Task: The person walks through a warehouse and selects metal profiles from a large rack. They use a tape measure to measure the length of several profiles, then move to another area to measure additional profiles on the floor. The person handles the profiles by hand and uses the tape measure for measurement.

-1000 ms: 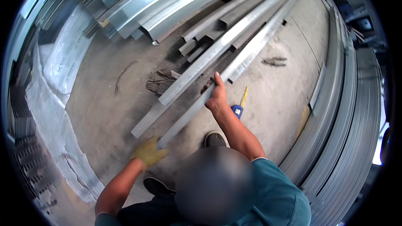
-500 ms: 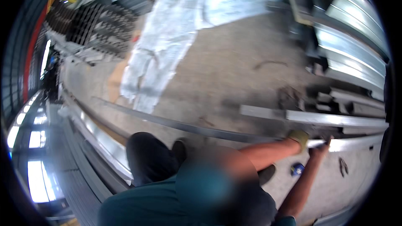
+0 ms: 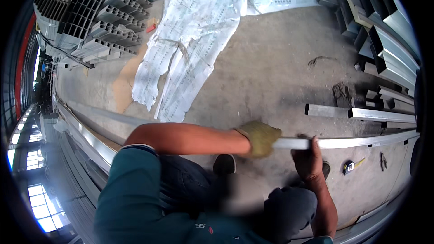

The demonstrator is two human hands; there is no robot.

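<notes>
A long, thin silvery metal tube (image 3: pixel 352 142) runs across in front of me, from the left side to the far right. My left hand (image 3: pixel 260 139), in a yellow-green work glove, is closed round it, and the left forearm lies along the tube's line. Just to the right, my bare right hand (image 3: pixel 309 158) grips the same tube from below, thumb up against its side. A gap of bare metal shows between the hands. On the floor right of my right hand are a tape measure (image 3: pixel 348 167) and dark-handled pliers (image 3: pixel 383 161).
Two rectangular metal tubes (image 3: pixel 382 115) lie beyond my right hand, with stacked metal profiles (image 3: pixel 391 56) at the right. A crumpled white plastic sheet (image 3: pixel 190 40) covers floor ahead. Bundled hollow sections (image 3: pixel 113 22) stand far left; long metal lengths (image 3: pixel 74 167) lie beside me.
Both hands have moved left relative to the floor items, the left one farther, widening the gap between them. The view has shifted and become sharper.
</notes>
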